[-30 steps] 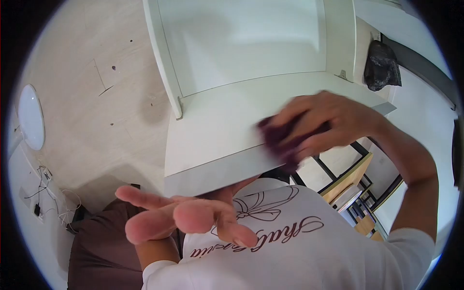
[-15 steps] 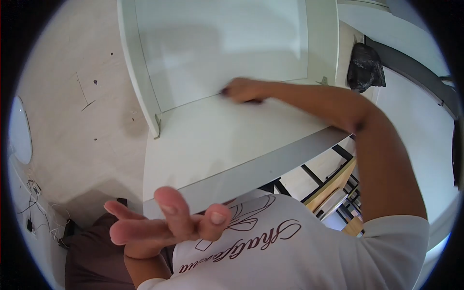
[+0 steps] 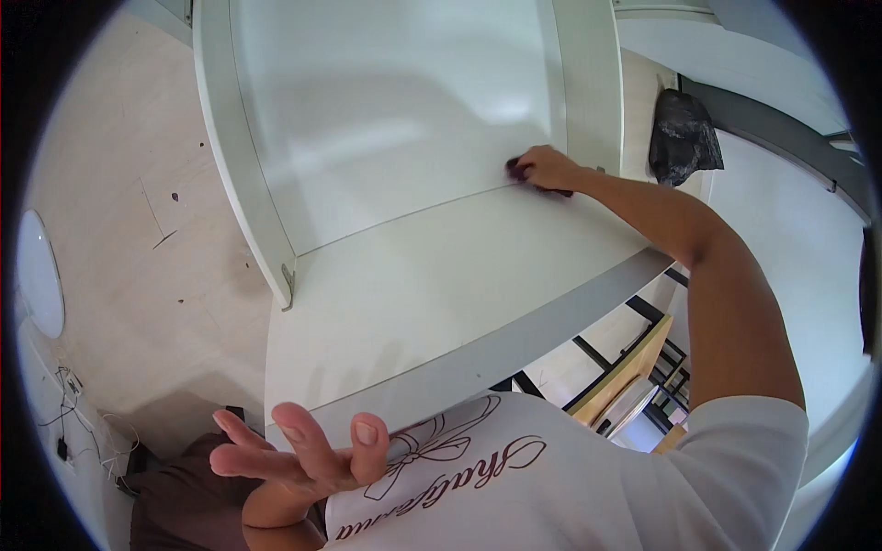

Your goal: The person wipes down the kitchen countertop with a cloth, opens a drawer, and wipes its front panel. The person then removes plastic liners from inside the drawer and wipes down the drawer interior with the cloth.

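Observation:
A white drawer-like piece of furniture (image 3: pixel 413 266) stretches in front of me, with two side walls and a grey front edge. My right hand (image 3: pixel 549 169) is closed around a dark purple cloth (image 3: pixel 516 169) and presses it near the seam by the right side wall (image 3: pixel 588 83). Part of the cloth shows under the fingers; its full shape is hidden. At the lower left, my left hand (image 3: pixel 303 455) hovers palm up with fingers apart, holding nothing, close to the grey front edge (image 3: pixel 478 354).
A black plastic bag (image 3: pixel 684 138) hangs at the right. Below the front edge on the right are a black-framed rack (image 3: pixel 597 354) and a wooden board (image 3: pixel 629 358). Cables (image 3: pixel 69 404) run along the wall at lower left. A round white object (image 3: pixel 41 275) stands at the left.
My right hand has slid to the right along the seam with the cloth. My left hand has dropped slightly, still open. The view has shifted a little.

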A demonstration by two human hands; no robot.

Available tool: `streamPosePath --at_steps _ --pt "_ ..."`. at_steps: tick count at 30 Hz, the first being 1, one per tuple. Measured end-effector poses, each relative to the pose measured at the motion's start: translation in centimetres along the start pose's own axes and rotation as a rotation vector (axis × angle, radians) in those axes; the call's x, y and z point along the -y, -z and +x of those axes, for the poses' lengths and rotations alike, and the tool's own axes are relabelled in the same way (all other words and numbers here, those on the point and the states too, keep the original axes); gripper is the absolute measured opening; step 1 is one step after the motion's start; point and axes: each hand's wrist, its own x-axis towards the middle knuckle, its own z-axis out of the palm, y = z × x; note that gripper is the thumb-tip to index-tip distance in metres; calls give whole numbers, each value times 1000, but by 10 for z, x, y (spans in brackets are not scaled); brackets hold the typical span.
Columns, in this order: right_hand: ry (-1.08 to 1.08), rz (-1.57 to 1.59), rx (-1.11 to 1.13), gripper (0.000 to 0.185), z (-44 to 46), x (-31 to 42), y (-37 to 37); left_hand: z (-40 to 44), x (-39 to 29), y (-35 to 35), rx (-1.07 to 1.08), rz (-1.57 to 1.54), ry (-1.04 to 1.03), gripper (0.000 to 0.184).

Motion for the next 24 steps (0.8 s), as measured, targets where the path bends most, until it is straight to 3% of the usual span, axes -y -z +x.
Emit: streamPosePath --at_steps 1,3,4,6,7,9,10,12,13,15,17,18,19,20,21,22,24 --pt "4 -8 -6 27 -2 -5 6 1 0 -2 -7 5 7 58" --pt "-387 443 -557 31 -2 -11 8 4 -2 -6 -74 57 -30 55" --pt "-544 541 -461 38 -4 9 20 4 -2 -5 -74 59 -35 55" --pt "-586 393 -685 32 42 27 -29 7 -3 -5 -66 68 -32 49" --pt "-557 283 -800 31 58 73 -49 9 -3 -5 -75 78 -29 49" --pt "-37 87 -894 30 77 142 -75 8 -4 0 6 9 2 48" --pt "158 211 -726 20 72 185 -65 13 -4 6 3 15 -2 48" --pt "438 16 -712 11 77 260 -59 32 -3 25 272 -245 98 52" --pt "701 -34 -711 11 100 279 -63 39 -5 30 244 -217 89 52" --pt "1120 -274 -764 13 105 294 -31 49 -10 36 394 -359 95 73" --pt "1231 -263 -894 13 122 277 -1 57 -10 44 435 -355 41 70" --pt "1140 -123 -940 12 132 261 15 61 -11 44 426 -420 56 61" --pt "1044 20 -976 12 140 239 33 66 -11 43 420 -491 69 65" --pt "896 -44 -1114 12 154 208 50 67 -2 42 557 -444 17 77" --pt "606 210 -1064 14 156 179 69 72 -1 41 540 -430 20 77" --pt "505 -33 -1406 14 156 144 92 77 0 41 598 -476 43 78" --pt "186 -172 -1574 21 188 56 126 81 1 38 667 -571 69 79"
